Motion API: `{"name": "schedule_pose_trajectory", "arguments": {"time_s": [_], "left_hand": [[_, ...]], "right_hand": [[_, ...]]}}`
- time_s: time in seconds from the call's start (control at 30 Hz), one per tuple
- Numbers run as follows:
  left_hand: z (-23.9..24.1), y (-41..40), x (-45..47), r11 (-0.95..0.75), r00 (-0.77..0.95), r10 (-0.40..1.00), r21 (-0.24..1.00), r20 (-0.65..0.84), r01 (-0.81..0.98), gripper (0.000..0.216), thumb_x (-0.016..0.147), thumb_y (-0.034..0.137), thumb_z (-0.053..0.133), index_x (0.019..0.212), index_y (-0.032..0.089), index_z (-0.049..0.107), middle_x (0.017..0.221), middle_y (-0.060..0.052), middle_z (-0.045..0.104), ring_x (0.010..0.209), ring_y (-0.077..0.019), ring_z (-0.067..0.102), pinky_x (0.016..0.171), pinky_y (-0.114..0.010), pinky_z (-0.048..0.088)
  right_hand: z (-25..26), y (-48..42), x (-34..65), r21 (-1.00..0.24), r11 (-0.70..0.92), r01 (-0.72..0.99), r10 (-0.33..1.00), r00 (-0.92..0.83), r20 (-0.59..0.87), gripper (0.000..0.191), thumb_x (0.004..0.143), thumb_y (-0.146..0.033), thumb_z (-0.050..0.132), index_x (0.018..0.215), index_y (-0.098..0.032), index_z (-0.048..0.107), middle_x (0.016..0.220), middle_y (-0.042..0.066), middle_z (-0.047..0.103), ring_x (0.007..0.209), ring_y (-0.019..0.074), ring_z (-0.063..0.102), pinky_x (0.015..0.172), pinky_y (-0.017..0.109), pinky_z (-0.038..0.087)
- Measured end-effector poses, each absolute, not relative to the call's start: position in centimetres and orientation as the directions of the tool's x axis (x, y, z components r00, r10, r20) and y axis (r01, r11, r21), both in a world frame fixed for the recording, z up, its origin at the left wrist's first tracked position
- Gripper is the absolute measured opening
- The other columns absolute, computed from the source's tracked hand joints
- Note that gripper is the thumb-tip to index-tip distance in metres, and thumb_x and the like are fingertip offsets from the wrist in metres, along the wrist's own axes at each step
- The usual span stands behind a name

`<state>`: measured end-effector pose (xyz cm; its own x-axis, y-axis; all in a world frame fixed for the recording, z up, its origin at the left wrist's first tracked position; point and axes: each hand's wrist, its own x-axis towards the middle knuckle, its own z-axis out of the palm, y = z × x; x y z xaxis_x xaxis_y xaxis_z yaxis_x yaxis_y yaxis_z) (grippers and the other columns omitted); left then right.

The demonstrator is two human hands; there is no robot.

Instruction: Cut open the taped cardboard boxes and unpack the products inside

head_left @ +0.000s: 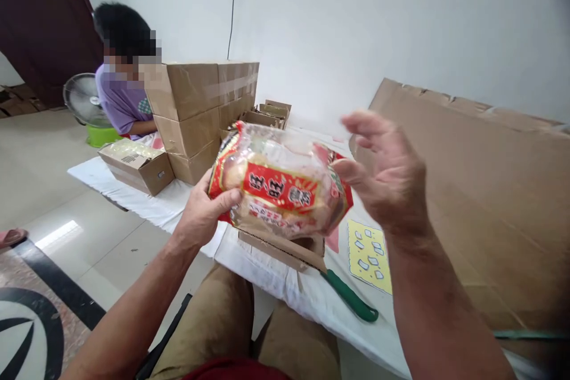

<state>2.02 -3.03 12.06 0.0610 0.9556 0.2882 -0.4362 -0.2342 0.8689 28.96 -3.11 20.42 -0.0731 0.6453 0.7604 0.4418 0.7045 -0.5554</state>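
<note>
In the head view, the left hand point(202, 208) grasps one end of the snack bag point(278, 187) above a cardboard box point(278, 249) on the worktop point(285, 282), probably for leaving the other end free. There the right hand point(387, 166) is spread, gripping nothing; whether its thumb touches, I cannot tell.

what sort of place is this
Perhaps a room in a home turned into a makeshift workspace: stacked, taped cartons stand on a table draped in white cloth, with a household-type fan on the tiled floor behind.
</note>
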Motion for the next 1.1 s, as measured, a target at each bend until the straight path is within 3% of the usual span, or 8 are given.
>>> {"name": "schedule_pose_trajectory", "arguments": {"time_s": [0.1, 0.2, 0.37, 0.5, 0.6, 0.73, 0.87, 1.1], "left_hand": [[13.3, -1.8, 2.1, -0.242, 0.017, 0.957, 0.824, 0.291, -0.512, 0.070, 0.063, 0.044, 0.095, 0.120, 0.017, 0.063, 0.112, -0.011, 0.078, 0.104, -0.0316, 0.076, 0.090, -0.043, 0.064], [15.2, -0.5, 2.8, -0.249, 0.055, 0.946, 0.828, 0.318, -0.503, 0.069, 0.064, 0.046, 0.094, 0.117, 0.015, 0.064, 0.112, -0.013, 0.077, 0.104, -0.0316, 0.075, 0.092, -0.044, 0.063], [19.0, 2.6, 4.6, -0.487, -0.010, 0.842, 0.752, 0.539, -0.445, 0.064, 0.069, 0.053, 0.090, 0.116, 0.019, 0.062, 0.117, -0.010, 0.075, 0.106, -0.0275, 0.074, 0.094, -0.041, 0.061], [21.2, 4.5, 4.0, -0.601, -0.055, 0.774, 0.706, 0.630, -0.375, 0.064, 0.070, 0.057, 0.089, 0.114, 0.020, 0.061, 0.114, -0.007, 0.074, 0.106, -0.0247, 0.073, 0.093, -0.039, 0.060], [21.2, 5.7, 2.2, -0.622, -0.089, 0.774, 0.726, 0.627, -0.295, 0.063, 0.069, 0.058, 0.089, 0.111, 0.020, 0.063, 0.112, -0.006, 0.073, 0.102, -0.0226, 0.072, 0.088, -0.036, 0.060], [17.8, 8.5, -0.4, -0.562, -0.140, 0.827, 0.811, 0.545, -0.163, 0.063, 0.065, 0.054, 0.091, 0.107, 0.017, 0.063, 0.103, -0.006, 0.074, 0.088, -0.0175, 0.070, 0.077, -0.030, 0.059], [11.5, 12.4, -2.5, -0.379, -0.178, 0.914, 0.924, 0.365, -0.050, 0.070, 0.067, 0.049, 0.087, 0.120, 0.014, 0.058, 0.091, -0.004, 0.072, 0.079, -0.0171, 0.068, 0.073, -0.030, 0.056], [1.0, 18.2, -4.4, -0.192, -0.284, 0.934, 0.975, 0.217, 0.115, 0.069, 0.071, 0.036, 0.081, 0.130, 0.011, 0.057, 0.113, -0.013, 0.073, 0.101, -0.0248, 0.070, 0.091, -0.039, 0.057]], "right_hand": [[19.4, -3.0, 30.5, -0.745, 0.603, 0.285, 0.790, -0.085, 0.607, 0.083, 0.076, -0.073, 0.077, 0.144, -0.031, 0.055, 0.143, 0.010, 0.064, 0.132, 0.0327, 0.061, 0.104, 0.049, 0.055], [18.6, -2.9, 30.1, -0.880, 0.457, 0.127, 0.886, -0.146, 0.439, 0.085, 0.069, -0.071, 0.084, 0.137, -0.027, 0.060, 0.128, 0.011, 0.073, 0.113, 0.0336, 0.072, 0.087, 0.048, 0.064], [21.9, -2.3, 27.5, -0.780, 0.615, 0.119, 0.775, 0.095, 0.625, 0.053, 0.074, -0.047, 0.090, 0.117, -0.025, 0.070, 0.113, 0.005, 0.079, 0.097, 0.0250, 0.076, 0.080, 0.039, 0.066], [24.7, -1.4, 27.1, -0.647, 0.749, 0.143, 0.646, 0.060, 0.761, 0.044, 0.079, -0.037, 0.087, 0.119, -0.028, 0.071, 0.118, 0.001, 0.078, 0.106, 0.0222, 0.074, 0.092, 0.039, 0.064], [25.3, 0.2, 27.2, -0.655, 0.743, 0.140, 0.662, -0.010, 0.749, 0.036, 0.079, -0.036, 0.087, 0.112, -0.029, 0.075, 0.111, 0.000, 0.079, 0.101, 0.0212, 0.074, 0.090, 0.036, 0.063], [24.2, 4.4, 26.3, -0.780, 0.589, 0.212, 0.807, -0.107, 0.580, 0.029, 0.069, -0.034, 0.091, 0.092, -0.022, 0.078, 0.088, 0.000, 0.077, 0.076, 0.0188, 0.071, 0.070, 0.034, 0.063], [20.9, 10.1, 24.0, -0.884, 0.402, 0.239, 0.911, -0.204, 0.359, 0.034, 0.061, -0.033, 0.091, 0.088, -0.016, 0.077, 0.083, 0.002, 0.075, 0.073, 0.0182, 0.068, 0.068, 0.036, 0.061], [12.1, 19.2, 21.4, -0.955, 0.089, 0.283, 0.954, -0.300, 0.000, 0.032, 0.060, -0.027, 0.086, 0.088, -0.018, 0.072, 0.088, 0.005, 0.078, 0.080, 0.0207, 0.070, 0.075, 0.037, 0.061]]}}
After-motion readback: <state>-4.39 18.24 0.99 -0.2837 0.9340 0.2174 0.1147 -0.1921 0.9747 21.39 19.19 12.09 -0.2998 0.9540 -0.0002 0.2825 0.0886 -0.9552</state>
